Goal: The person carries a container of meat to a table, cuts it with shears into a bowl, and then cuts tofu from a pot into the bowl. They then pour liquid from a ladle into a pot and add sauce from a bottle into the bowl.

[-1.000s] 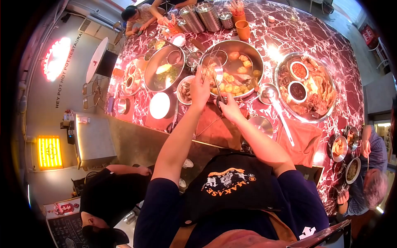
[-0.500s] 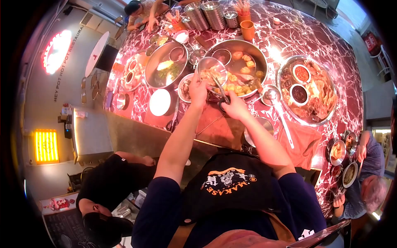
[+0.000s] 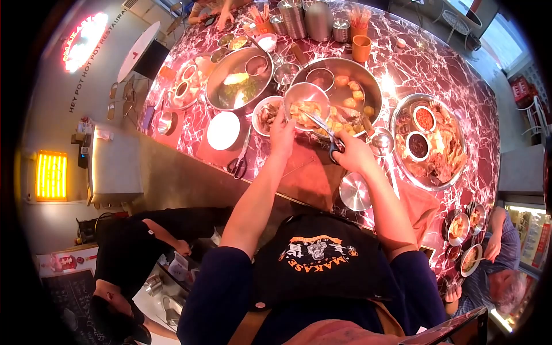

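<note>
My left hand (image 3: 282, 137) grips the near left rim of a round metal bowl (image 3: 309, 95). The bowl is held over the near left part of a large pot (image 3: 375, 75), and pale cut food pieces (image 3: 303, 110) lie in it. In my right hand (image 3: 353, 152) are dark-handled scissors (image 3: 333, 141), fingers wrapped round the handles. Their blades reach up and left over the bowl's near right rim, tips at the food. Yellowish chunks (image 3: 356, 92) float in the pot's broth. A small bowl of dark meat (image 3: 267, 117) stands just left of my left hand.
Left lie a second pot (image 3: 210, 92), a white plate (image 3: 223, 131) and other scissors (image 3: 237, 167). Right are a ladle (image 3: 382, 142), a big platter (image 3: 398, 152) and a metal disc (image 3: 355, 192). One person (image 3: 121, 253) stands at lower left; another (image 3: 497, 253) sits at right with bowls.
The view has shifted slightly. The bowl shows more of its inside and food now. My right hand has moved right with the scissors, whose blades now point up-left into the bowl.
</note>
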